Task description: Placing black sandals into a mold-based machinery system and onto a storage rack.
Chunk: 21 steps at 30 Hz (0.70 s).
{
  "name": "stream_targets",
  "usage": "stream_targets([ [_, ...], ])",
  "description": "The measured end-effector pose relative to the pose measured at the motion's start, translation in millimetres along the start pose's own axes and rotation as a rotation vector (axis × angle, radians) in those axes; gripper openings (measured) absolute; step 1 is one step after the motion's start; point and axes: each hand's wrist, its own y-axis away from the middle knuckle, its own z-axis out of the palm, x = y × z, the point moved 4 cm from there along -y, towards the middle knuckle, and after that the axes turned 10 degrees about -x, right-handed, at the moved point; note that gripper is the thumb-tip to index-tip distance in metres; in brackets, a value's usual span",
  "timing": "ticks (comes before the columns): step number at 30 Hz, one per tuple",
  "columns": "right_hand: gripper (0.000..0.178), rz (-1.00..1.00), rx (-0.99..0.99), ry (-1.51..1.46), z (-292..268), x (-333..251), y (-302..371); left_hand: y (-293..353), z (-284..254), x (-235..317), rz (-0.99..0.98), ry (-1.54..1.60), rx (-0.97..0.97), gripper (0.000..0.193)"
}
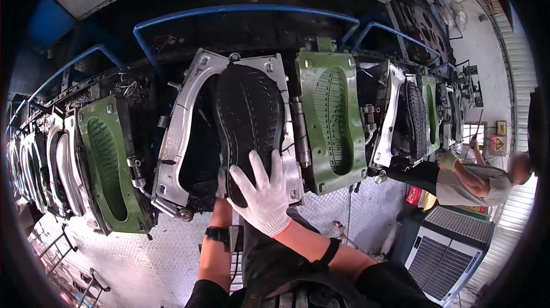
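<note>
Rows of shoe-sole moulds run along a long dark machine under blue pipe rails, above a floor of grey chequered steel plate [143, 256]. At the centre stands an opened silver mould frame [177, 130] with a black ribbed sole [249, 113] sitting upright in it, toe end at the top. Just to the right of the sole hangs a green mould plate [332, 119] with a sole-shaped hollow, and a second green plate [106, 165] tilts at the left.

The person's right hand [264, 193], in a white knit glove with an orange cuff, lies flat against the lower heel end of the sole, fingers spread wide and pointing up. The left hand [222, 185] reaches up beside it to the sole's lower left edge; most of it is hidden behind the right hand, so I cannot tell whether it grips or only touches. A black watch [216, 233] sits on the left wrist.

Off to the right, another worker [475, 179] in a grey shirt and a pale glove bends toward the next mould station, with a white ribbed cooler unit [447, 256] on the floor nearby.
</note>
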Motion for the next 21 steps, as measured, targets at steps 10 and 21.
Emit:
stream_targets([
  [10,0.056,0.068,0.346,-1.388,-142.8,69.5,-87.5,103.2,-15.7,-19.0,-0.086,0.009,0.104,0.051],
  [21,0.051,0.389,0.336,-2.398,-143.8,213.5,68.7,-4.6,-6.7,14.1,0.023,-0.158,0.218,0.052],
])
